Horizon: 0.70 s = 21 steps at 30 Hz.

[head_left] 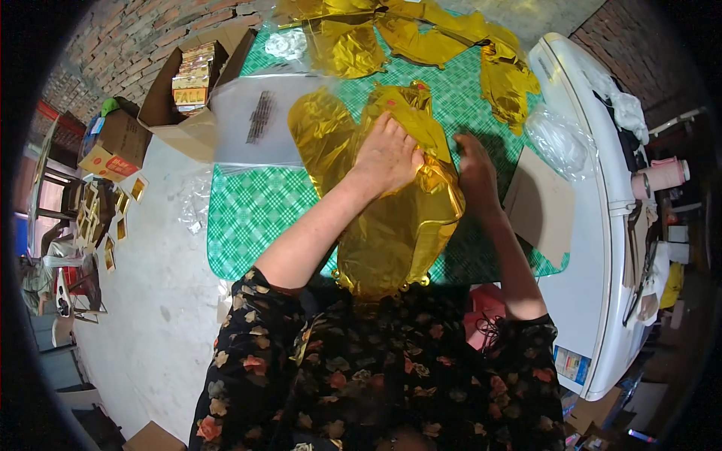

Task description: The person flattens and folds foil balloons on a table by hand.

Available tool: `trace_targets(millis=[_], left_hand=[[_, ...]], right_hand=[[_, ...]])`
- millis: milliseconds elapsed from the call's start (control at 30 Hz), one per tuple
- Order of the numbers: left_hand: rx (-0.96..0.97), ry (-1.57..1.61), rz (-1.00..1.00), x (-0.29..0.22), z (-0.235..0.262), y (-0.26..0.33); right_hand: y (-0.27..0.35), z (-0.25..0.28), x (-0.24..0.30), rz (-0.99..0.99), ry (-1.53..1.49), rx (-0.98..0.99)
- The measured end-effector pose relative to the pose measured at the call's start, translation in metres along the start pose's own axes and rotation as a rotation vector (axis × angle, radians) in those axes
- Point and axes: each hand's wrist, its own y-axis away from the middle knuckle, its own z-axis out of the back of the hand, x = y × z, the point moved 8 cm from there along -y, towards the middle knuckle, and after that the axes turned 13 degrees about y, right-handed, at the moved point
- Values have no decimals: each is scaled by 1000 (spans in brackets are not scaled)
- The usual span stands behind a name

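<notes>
A flat, uninflated gold foil balloon (383, 240) lies lengthwise on the green checked tabletop in front of me, its near end at the table's front edge. My left hand (389, 158) presses down on its upper part with fingers laid out, and the foil creases beside the thumb. Just off the balloon's right side, my right hand (478, 173) is held edge-on with its fingers extended; it grips nothing that I can see. Another gold foil piece (320, 128) sticks out to the left, under my left wrist.
Clear plastic bags (233, 124) lie at the table's left edge. More gold foil balloons (429, 37) spread across the far side. A cardboard sheet (541, 207) rests at right, beside a white appliance (583, 225). An open carton (203, 131) of packets stands at far left.
</notes>
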Motion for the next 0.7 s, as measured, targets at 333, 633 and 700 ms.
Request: trace_targets(millis=[333,633,700], left_hand=[[-113,149,-148,-7,3,7],[-297,-1130,-120,-1,-32,-3],[-155,-504,-102,5,-27,-6]], right_hand=[[12,-22,49,-121,-508,187],[18,1,5,-220,-407,61],[36,4,40,301,498,-22]])
